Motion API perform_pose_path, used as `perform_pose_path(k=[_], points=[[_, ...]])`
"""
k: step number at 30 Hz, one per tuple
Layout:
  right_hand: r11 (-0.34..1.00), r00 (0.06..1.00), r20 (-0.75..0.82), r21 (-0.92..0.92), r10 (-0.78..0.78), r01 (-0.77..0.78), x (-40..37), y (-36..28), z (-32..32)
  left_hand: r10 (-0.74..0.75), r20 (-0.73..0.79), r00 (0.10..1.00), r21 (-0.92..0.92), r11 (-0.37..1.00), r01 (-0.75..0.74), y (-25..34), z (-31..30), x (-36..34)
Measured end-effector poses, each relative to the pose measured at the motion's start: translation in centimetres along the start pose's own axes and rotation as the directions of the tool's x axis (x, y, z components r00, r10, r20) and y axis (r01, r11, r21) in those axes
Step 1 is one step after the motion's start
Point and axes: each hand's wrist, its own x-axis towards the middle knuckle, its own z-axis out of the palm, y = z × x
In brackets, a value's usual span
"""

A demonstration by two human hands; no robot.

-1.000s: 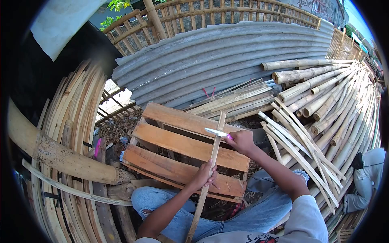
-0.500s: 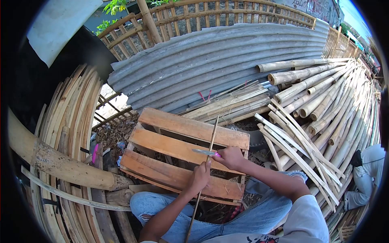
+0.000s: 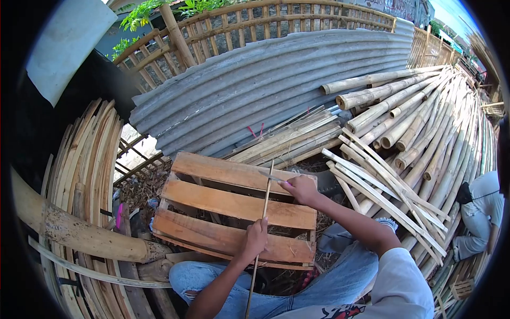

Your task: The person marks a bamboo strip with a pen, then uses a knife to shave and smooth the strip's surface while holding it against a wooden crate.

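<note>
My left hand [image 3: 255,238] grips a thin bamboo strip [image 3: 264,207] that stands nearly upright over a wooden pallet [image 3: 218,189]. My right hand [image 3: 300,189] holds a knife [image 3: 272,177] with a pink handle, its blade laid across the strip near the top end. The strip is seen edge-on and looks very narrow. Both hands are above the pallet, with my knees in blue jeans just below.
Split bamboo slats [image 3: 87,159] are stacked at the left beside a thick bamboo pole [image 3: 69,228]. Corrugated metal sheets [image 3: 276,74] lean behind the pallet. Round bamboo poles [image 3: 414,122] and pale strips [image 3: 382,196] pile up at right, where another person [image 3: 481,212] crouches.
The strip has turned from its flat face to edge-on. My right hand moved the knife down the strip, then back up towards its top end. The view shifted slightly.
</note>
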Motion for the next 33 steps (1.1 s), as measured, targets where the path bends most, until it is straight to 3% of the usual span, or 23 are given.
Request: perform_pose_path(k=[1, 2, 4, 6, 7, 12, 14, 19, 21, 22, 24, 28, 32, 33], points=[[0.994, 0.992, 0.086, 0.066, -0.097, 0.091, -1.2, -0.7, 0.4, 0.014, -0.005, 1.0, 0.002, 1.0, -0.014, -0.1, -0.1, 0.1], [0.985, 0.978, 0.115, -0.004, -0.172, 0.174, -2.0, -1.1, 1.7, 0.021, -0.006, 1.0, 0.003, 1.0, -0.021, -0.3, -0.1, 0.5], [0.991, 0.989, 0.066, -0.014, -0.133, 0.135, -1.8, -1.6, 1.5, 0.086, -0.058, 0.995, 0.054, 0.995, -0.083, -0.9, -0.1, 0.7], [0.996, 0.997, 0.004, 0.043, 0.083, -0.083, 0.6, -0.2, -0.7, 0.046, -0.034, 0.998, 0.034, 0.998, -0.045, -1.1, 0.1, 0.3], [0.996, 0.989, -0.114, -0.01, 0.09, -0.092, 1.7, 1.3, -1.0, 0.027, -0.014, 1.0, 0.015, 1.0, -0.026, -0.8, 0.2, 0.2], [0.977, 0.975, -0.079, -0.032, 0.206, -0.209, 1.3, 3.7, -2.1, 0.059, 0.034, 0.998, -0.065, 0.996, -0.057, 1.1, 0.1, -0.7], [0.95, 0.951, -0.084, 0.127, 0.298, -0.287, 1.4, 3.5, -3.6, 0.064, 0.023, 0.998, -0.107, 0.992, -0.062, 1.3, -0.5, -0.5], [0.926, 0.989, -0.086, 0.37, 0.118, -0.078, 1.3, 1.4, -5.0, 0.05, 0.004, 0.999, -0.107, 0.993, -0.05, 0.8, -1.0, -0.3], [0.973, 0.998, -0.033, 0.22, -0.058, 0.064, 0.2, -1.2, -5.0, 0.073, 0.015, 0.997, -0.093, 0.993, -0.071, 1.1, -1.0, -0.4], [0.973, 0.998, -0.026, 0.219, -0.065, 0.069, -0.3, -2.0, -4.3, 0.068, 0.008, 0.998, -0.098, 0.993, -0.067, 1.1, -0.9, -0.4], [0.951, 0.952, 0.025, 0.059, -0.306, 0.304, -1.8, -3.2, -2.6, 0.061, 0.01, 0.998, -0.064, 0.996, -0.061, 1.3, -0.9, -0.4], [0.919, 0.921, 0.138, -0.105, -0.365, 0.38, -3.3, -4.4, -0.8, 0.071, -0.002, 0.997, -0.087, 0.994, -0.071, 0.8, -1.0, -0.2], [0.929, 0.939, 0.091, -0.145, -0.331, 0.342, -1.9, -3.6, -1.5, 0.143, -0.05, 0.989, 0.029, 0.99, -0.141, -0.2, -0.5, -0.2], [0.958, 0.972, -0.003, -0.17, -0.236, 0.232, -0.6, -2.5, -2.3, 0.18, -0.068, 0.981, 0.093, 0.98, -0.173, -0.5, -0.2, -0.2]])
